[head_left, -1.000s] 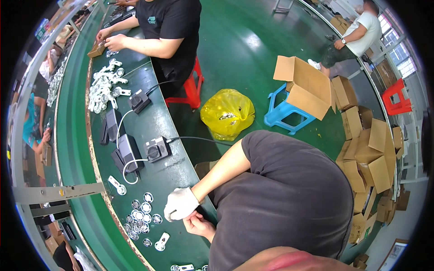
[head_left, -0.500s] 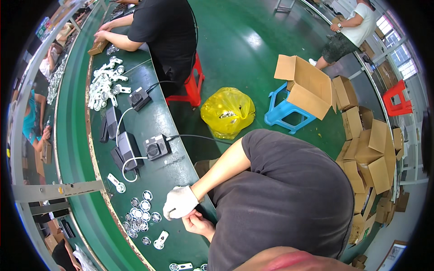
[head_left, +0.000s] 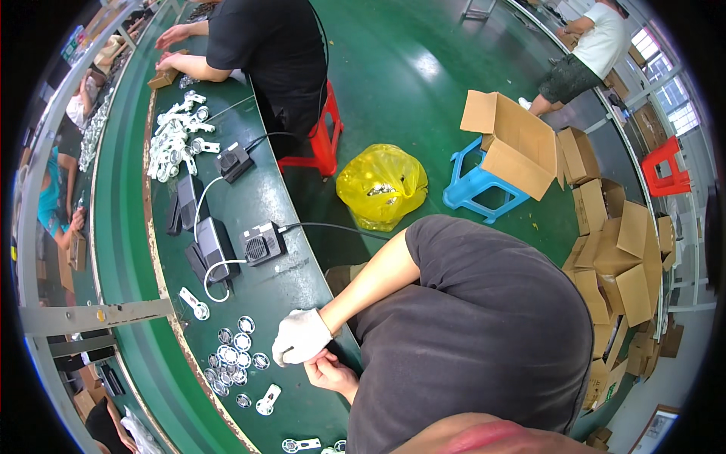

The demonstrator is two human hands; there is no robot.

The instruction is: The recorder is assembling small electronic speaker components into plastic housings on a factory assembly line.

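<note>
My right hand (head_left: 300, 338), in a white glove, is held over the bench edge with its fingers curled closed. Just below it my bare left hand (head_left: 331, 372) has its fingertips pinched together, touching or nearly touching the glove. Whatever the two hands hold is hidden. Left of the glove lie several round discs (head_left: 242, 341), dark with pale rims, in a loose cluster on the green bench (head_left: 291, 284). A white part with a round end (head_left: 268, 399) lies below them; a similar white part (head_left: 194, 304) lies above.
Black box-shaped devices (head_left: 215, 246) with white cables and a small fan unit (head_left: 263, 244) stand on the bench. Beyond is a heap of white parts (head_left: 178, 136). A co-worker (head_left: 268, 60) sits there. On the floor are a yellow bag (head_left: 382, 185), a blue stool (head_left: 484, 198) bearing a carton (head_left: 522, 144).
My two hands have barely moved. The co-worker's hands have come apart, one lifting off the small carton. The person in white at the back has leaned and reached toward the far bench.
</note>
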